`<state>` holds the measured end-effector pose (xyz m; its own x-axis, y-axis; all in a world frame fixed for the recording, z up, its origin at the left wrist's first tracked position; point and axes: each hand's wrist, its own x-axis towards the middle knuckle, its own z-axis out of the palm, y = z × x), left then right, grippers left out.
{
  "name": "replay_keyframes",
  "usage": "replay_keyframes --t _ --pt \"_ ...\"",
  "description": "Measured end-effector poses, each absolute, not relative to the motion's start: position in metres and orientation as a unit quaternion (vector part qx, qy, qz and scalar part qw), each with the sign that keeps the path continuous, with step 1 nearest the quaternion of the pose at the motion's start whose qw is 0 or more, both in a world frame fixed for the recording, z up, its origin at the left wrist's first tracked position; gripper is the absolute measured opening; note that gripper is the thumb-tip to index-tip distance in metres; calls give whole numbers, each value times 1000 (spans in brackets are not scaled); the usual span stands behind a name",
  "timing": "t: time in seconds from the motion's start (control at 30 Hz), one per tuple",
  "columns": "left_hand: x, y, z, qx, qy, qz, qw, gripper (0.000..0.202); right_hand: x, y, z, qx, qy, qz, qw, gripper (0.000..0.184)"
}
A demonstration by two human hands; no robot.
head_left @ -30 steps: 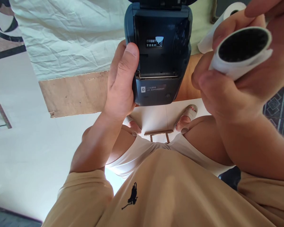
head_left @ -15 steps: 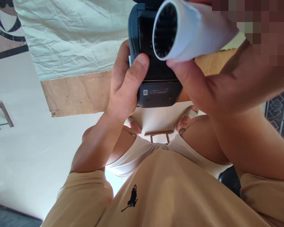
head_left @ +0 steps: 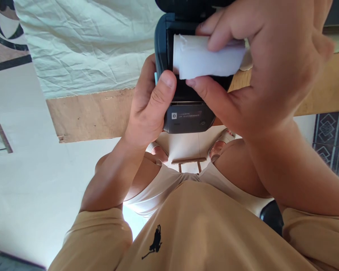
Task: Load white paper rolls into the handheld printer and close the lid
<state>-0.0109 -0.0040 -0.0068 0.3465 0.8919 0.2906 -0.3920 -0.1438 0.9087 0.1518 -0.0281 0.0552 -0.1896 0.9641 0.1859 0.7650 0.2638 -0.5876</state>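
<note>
My left hand [head_left: 151, 101] is wrapped round the left side of a dark portable label printer [head_left: 186, 118], its thumb on the front rim. The printer's lid [head_left: 183, 8] stands raised at the far side, so the inner bay shows. Between the thumb and fingers of my right hand [head_left: 271, 64] is a white paper roll [head_left: 206, 56], lying sideways over the bay with its left end at the bay's left wall. Whether the roll touches the bay floor I cannot tell. My palm hides part of its right end.
A pale green cloth [head_left: 96, 45] covers the table, whose bare wooden edge [head_left: 93, 116] runs below it. My legs are under the table edge, with a small wooden stool or rail [head_left: 189, 161] between my feet. A patterned dark mat [head_left: 329, 135] lies at the right.
My right hand has brought the paper roll down and left, from a tilted position above the printer to lying level over its open bay. The left hand keeps its hold.
</note>
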Motion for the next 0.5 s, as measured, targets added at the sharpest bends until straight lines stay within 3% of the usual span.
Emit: replay_keyframes --t 0.07,0.13,0.33,0.5 --pt "-10 -5 -7 544 232 540 599 27 149 -32 55 -578 -782 15 231 36" --pt "-9 -7 -7 562 233 524 596 29 146 -35 54 -572 -789 -67 211 26" --pt "-13 -8 -7 557 257 526 588 39 147 -36 43 -478 -823 -89 293 21" --pt "-16 1 -16 583 194 521 593 53 149 -40 35 -429 -848 -77 303 20"
